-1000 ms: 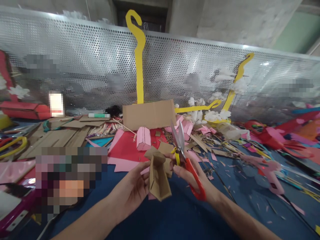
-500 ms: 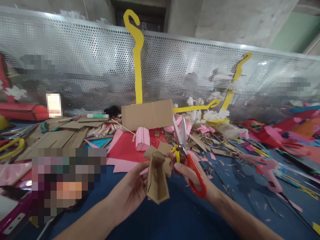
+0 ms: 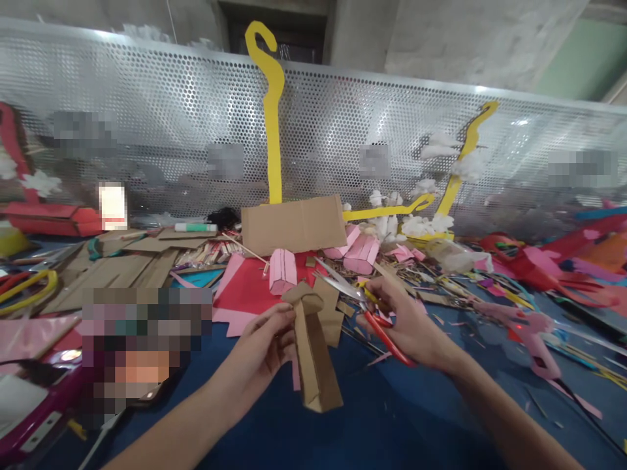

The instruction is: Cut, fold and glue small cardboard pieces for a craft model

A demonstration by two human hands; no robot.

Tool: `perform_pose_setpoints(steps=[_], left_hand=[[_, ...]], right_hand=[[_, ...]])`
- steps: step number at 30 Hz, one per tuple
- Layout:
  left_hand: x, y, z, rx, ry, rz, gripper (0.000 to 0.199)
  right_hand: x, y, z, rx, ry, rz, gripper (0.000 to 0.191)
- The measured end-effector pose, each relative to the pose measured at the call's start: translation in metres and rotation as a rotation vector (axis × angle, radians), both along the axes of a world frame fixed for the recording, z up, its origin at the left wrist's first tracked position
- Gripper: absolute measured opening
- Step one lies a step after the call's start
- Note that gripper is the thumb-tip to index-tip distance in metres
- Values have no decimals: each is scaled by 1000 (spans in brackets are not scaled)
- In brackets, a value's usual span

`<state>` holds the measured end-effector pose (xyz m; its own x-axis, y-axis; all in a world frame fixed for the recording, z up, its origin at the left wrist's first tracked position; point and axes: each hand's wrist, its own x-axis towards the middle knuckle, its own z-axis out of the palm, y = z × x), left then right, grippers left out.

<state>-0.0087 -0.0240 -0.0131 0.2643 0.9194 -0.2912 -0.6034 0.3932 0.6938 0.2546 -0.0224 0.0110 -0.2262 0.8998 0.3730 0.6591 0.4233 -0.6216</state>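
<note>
My left hand (image 3: 268, 339) is closed on a folded cardboard piece (image 3: 316, 359), a long trough-like shape with a flap at its far end. In my right hand (image 3: 399, 320) is a pair of scissors (image 3: 365, 303) with one red and one yellow handle. Their blades point to the far left, slightly parted and apart from the held piece. Behind it lie a flat cardboard piece (image 3: 330, 310) and red paper (image 3: 245, 287). A small pink folded box (image 3: 283, 271) sits on the red paper, and another pink box (image 3: 361, 254) lies farther right.
A cardboard box (image 3: 294, 225) with a tall yellow hook (image 3: 274, 130) stands at the back before a perforated metal panel (image 3: 161, 124). A pink glue gun (image 3: 524, 329) lies right, its cord trailing. Cardboard strips (image 3: 112, 281) and a purple device (image 3: 44, 418) are left.
My right hand has drawn away to the right, and the scissors have swung from pointing up to pointing left. The held cardboard piece has turned and moved slightly right and down.
</note>
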Motion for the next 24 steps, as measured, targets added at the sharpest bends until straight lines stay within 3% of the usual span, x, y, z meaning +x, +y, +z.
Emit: perform_pose_setpoints(steps=[5, 11, 24], left_hand=[[-2, 4, 0, 83, 52, -49, 31], [-2, 6, -5, 121, 156, -97, 34], [-3, 7, -9, 150, 176, -175, 31]], right_hand=[[22, 1, 9, -21, -210, -28, 38], [26, -1, 4, -38, -304, -35, 43], [17, -1, 5, -80, -280, -27, 32]])
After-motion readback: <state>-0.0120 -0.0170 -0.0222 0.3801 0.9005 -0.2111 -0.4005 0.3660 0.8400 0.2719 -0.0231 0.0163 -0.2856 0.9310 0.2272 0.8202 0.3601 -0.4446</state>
